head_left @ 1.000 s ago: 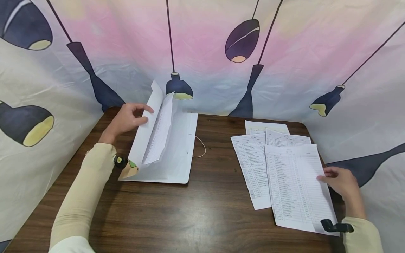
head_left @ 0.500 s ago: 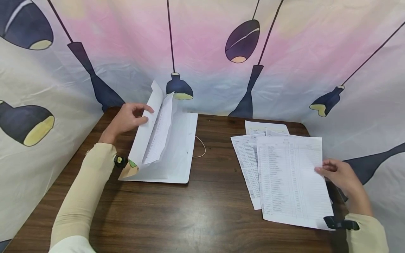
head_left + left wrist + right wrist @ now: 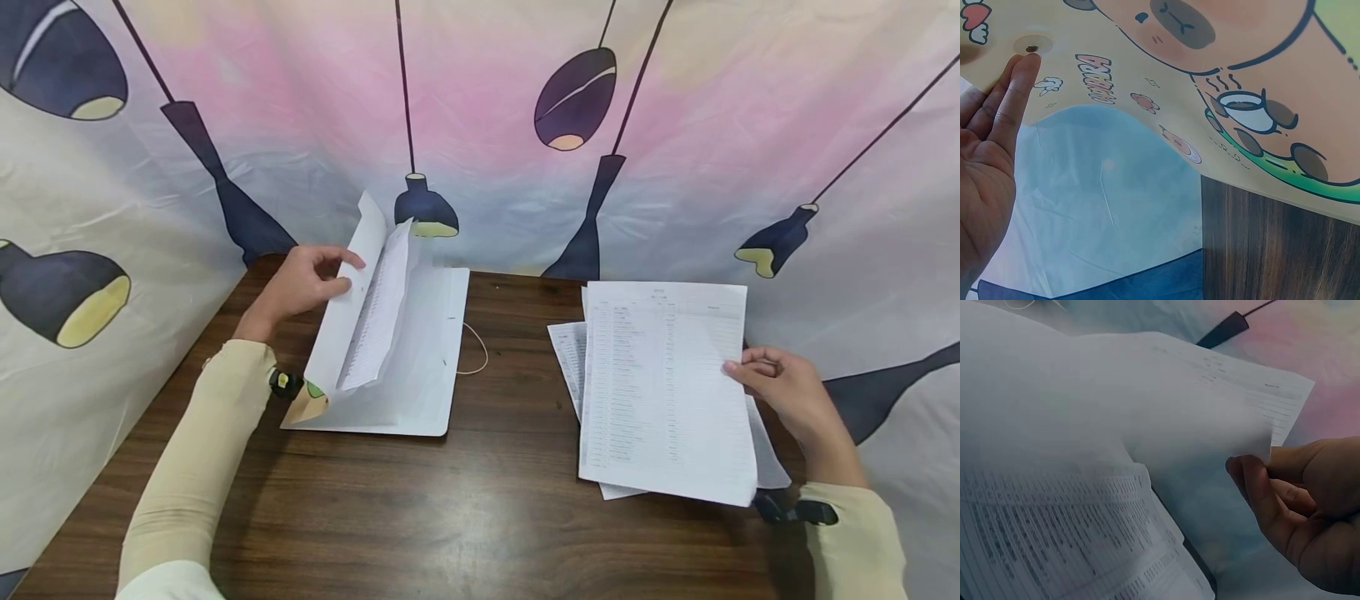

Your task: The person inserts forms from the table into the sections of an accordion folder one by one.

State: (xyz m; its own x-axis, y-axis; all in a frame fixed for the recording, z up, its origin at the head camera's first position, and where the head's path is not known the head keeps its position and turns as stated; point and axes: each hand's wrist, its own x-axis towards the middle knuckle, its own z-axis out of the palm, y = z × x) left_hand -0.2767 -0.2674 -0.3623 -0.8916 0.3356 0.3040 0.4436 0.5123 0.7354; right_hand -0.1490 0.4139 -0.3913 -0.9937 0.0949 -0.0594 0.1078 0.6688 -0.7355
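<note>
At the left of the table, my left hand (image 3: 311, 271) holds up the cover of a folder (image 3: 442, 358), thumb and fingers at its edge. The cover's outside (image 3: 1166, 81), with a cartoon animal print, fills much of the left wrist view. White inside, the folder contains printed sheets (image 3: 378, 312) that lean against the raised cover. On the right, my right hand (image 3: 787, 396) pinches the right edge of a printed paper sheet (image 3: 660, 400) between thumb and fingers. That sheet is lifted over several others (image 3: 1054, 531), covering most of them in the head view.
A thin elastic loop (image 3: 483, 350) sticks out from the folder's right edge. Brown wood-grain tabletop (image 3: 495, 500) lies between the folder and the papers. A curtain (image 3: 480, 100) printed with hanging lamps stands close behind and along both sides.
My right hand has lifted the top sheet and carried it left and away from me over the other papers. My left hand and the folder have stayed in place.
</note>
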